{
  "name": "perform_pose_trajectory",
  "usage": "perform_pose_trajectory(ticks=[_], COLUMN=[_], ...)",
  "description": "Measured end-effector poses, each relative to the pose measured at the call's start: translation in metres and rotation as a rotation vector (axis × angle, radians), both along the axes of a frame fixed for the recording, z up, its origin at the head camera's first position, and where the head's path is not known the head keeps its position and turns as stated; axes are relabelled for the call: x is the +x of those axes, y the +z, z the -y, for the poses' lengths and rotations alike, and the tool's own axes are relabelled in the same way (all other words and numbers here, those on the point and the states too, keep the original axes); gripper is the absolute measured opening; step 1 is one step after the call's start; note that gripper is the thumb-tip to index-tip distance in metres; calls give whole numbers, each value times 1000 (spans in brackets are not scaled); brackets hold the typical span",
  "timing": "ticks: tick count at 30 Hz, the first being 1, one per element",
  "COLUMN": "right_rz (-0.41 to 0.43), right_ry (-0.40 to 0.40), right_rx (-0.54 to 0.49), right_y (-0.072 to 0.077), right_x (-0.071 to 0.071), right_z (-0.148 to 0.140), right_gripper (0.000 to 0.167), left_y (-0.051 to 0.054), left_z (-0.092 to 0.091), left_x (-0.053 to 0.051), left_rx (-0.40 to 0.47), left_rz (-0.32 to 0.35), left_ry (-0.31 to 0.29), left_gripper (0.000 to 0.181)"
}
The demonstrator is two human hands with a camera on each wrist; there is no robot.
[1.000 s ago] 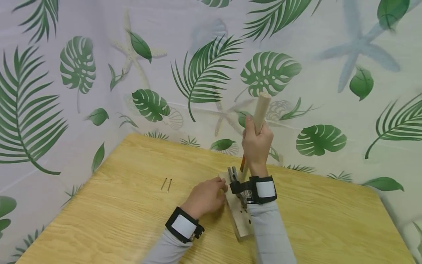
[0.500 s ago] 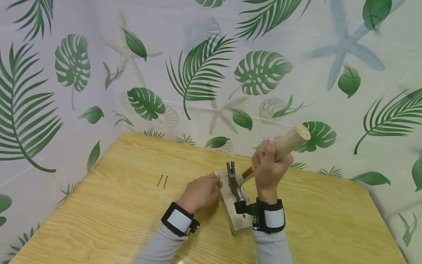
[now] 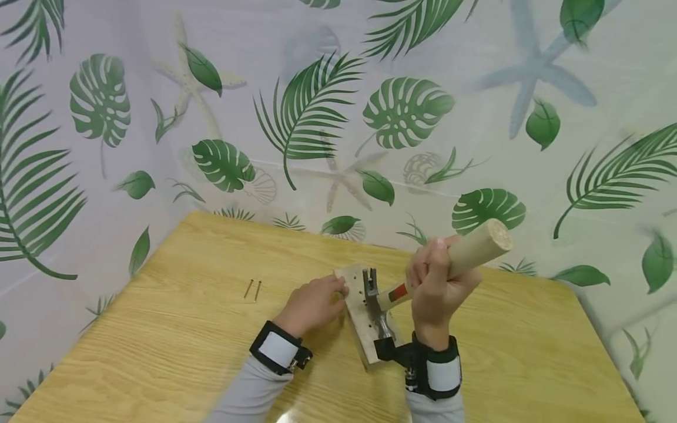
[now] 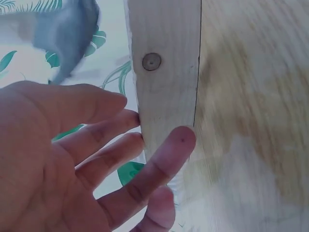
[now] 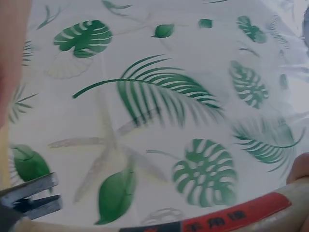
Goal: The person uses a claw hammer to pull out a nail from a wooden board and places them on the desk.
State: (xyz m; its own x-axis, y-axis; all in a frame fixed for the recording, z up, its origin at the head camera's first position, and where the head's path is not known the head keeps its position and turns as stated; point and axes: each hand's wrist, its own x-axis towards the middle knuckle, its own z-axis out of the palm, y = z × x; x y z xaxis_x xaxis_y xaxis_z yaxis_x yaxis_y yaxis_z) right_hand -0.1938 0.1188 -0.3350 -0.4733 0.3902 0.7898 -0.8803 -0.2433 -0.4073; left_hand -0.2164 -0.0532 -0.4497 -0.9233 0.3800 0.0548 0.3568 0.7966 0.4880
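My right hand [image 3: 439, 294] grips the thick wooden handle of a claw hammer [image 3: 374, 302], which has a red and black band. Its metal head is over a pale wooden block [image 3: 365, 341], claw pointing away; I cannot tell whether the two touch. Several dark spots mark the block's top. At the block's far left end, my left hand [image 3: 315, 305] rests its extended fingers against the edge. In the left wrist view one fingertip [image 4: 181, 140] lies on the block's side face, below a round knot. The right wrist view shows the claw [image 5: 36, 198] and the labelled handle [image 5: 236, 212].
Two nails [image 3: 253, 290] lie side by side on the wood-grain table [image 3: 201, 329], left of the left hand. Behind the table hangs a leaf-patterned sheet [image 3: 312, 117]. Each wrist wears a black strap [image 3: 279, 348] with a small camera.
My right hand has come down and nearer, and the hammer handle has swung from nearly upright to leaning right. The left hand stays at the block. The whole view has shifted slightly.
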Motion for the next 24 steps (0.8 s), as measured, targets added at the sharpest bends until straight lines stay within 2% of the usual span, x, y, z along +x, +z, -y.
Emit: perform_pose_trajectory(ticks=[5,8,13,17,24], right_rz=[18,34,59,61,49], right_ry=[7,21,82,96,85], right_rx=[10,5,-36,-67,-69], right_y=[21,32,43,47,48], right_x=[22,35,50,56,57], right_z=[-9,-14,-21,-24,-25], right_gripper=[22,23,28,30,30], left_y=[7,13,27,32,30], left_z=[0,-1,-8,-15,-26], left_x=[3,5,10,14,15], left_rx=[43,142,338,406,439], left_rz=[35,60,84,76,38], left_ry=[-34,-72,-187,-277,-340], left_gripper=[26,28,30,29,19])
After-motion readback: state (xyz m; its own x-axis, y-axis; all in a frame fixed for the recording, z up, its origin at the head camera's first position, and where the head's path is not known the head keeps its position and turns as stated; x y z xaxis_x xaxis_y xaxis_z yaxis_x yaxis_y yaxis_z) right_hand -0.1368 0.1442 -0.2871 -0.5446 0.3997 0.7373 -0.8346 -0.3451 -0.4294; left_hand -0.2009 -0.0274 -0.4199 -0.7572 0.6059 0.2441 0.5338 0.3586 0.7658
